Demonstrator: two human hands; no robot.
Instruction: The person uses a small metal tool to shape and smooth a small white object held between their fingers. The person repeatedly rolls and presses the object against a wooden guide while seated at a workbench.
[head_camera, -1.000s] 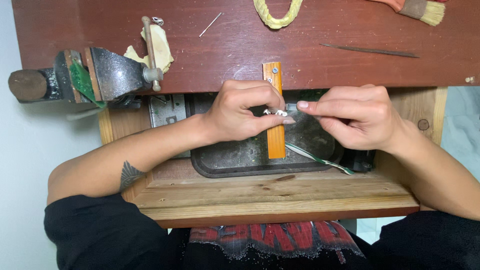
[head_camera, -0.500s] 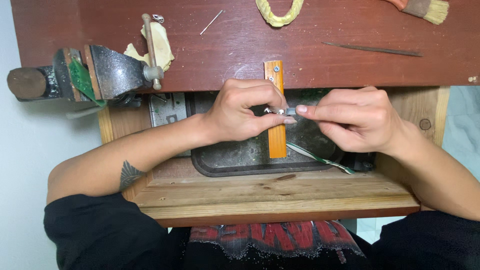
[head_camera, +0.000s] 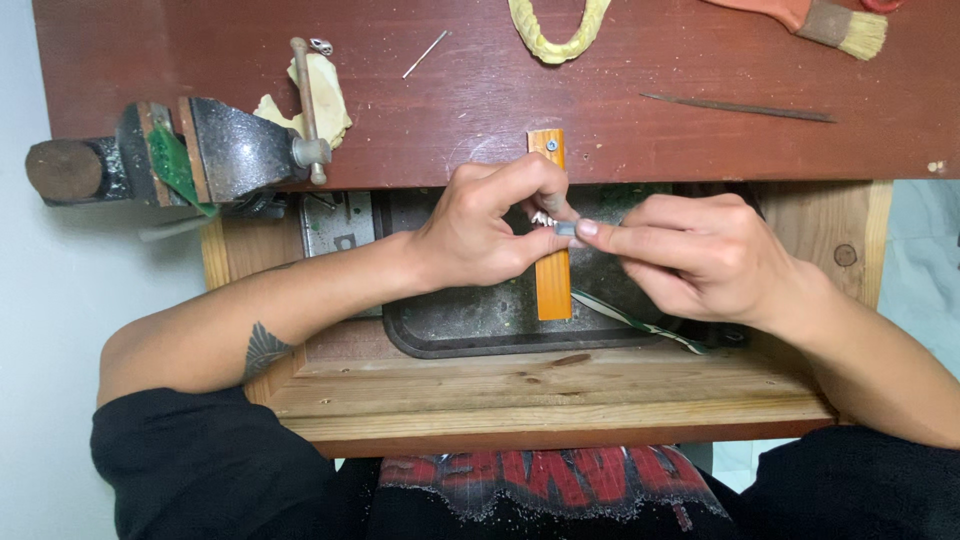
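Observation:
My left hand (head_camera: 495, 225) pinches a small silvery metal piece (head_camera: 546, 217) against the orange wooden bench peg (head_camera: 552, 275) that juts from the workbench edge. My right hand (head_camera: 700, 255) meets it from the right, thumb and forefinger closed on a small grey tool or strip (head_camera: 566, 229) that touches the same piece. What the grey item is exactly, I cannot make out. Both hands hover over a dark metal tray (head_camera: 450, 330) lying in a wooden drawer (head_camera: 560, 395).
A dark red workbench top (head_camera: 600, 90) carries a bench vise (head_camera: 215, 150) at the left, a thin needle file (head_camera: 740, 107), a brush (head_camera: 830, 20), a yellow cord loop (head_camera: 545, 35) and a thin pin (head_camera: 425, 55). A green-and-white strip (head_camera: 625, 315) lies in the tray.
My hands have drawn slightly closer at the peg. The right fingertips have slid left against the small metal piece; the left hand stays in place.

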